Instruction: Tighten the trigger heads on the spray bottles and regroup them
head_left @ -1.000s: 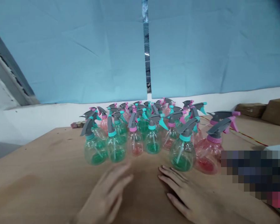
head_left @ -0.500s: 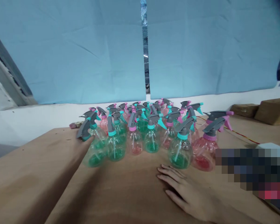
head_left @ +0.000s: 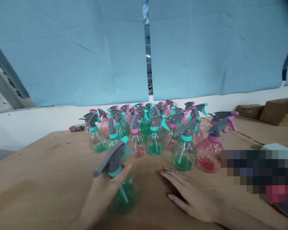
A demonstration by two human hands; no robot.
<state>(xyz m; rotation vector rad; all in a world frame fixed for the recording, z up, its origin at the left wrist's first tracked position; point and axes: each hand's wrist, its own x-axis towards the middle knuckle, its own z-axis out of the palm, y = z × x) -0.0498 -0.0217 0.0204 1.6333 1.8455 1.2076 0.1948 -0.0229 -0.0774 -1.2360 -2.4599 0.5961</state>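
My left hand (head_left: 108, 183) is closed around the neck of a green spray bottle (head_left: 126, 196) with a grey and teal trigger head; the bottle is slightly blurred and tilted. My right hand (head_left: 187, 193) lies on the wooden table with its fingers apart, holding nothing. Just beyond its fingertips stands a green spray bottle (head_left: 184, 156), and beside that a pink spray bottle (head_left: 210, 155). Farther back, a crowd of similar green and pink bottles stands upright, among them a pink-collared one (head_left: 137, 145) and a teal-collared one (head_left: 155, 143).
The wooden table (head_left: 38, 179) reaches a white wall with blue sheeting (head_left: 86, 57) above. Cardboard boxes (head_left: 280, 111) sit at the far right, near a thin red-yellow wire (head_left: 249, 138). A pixelated patch covers the right side. A small bundle (head_left: 76, 128) lies at the back left.
My left hand has drawn a green spray bottle from the left front of the group toward me and rightward. My right hand has stayed nearly still on the table.
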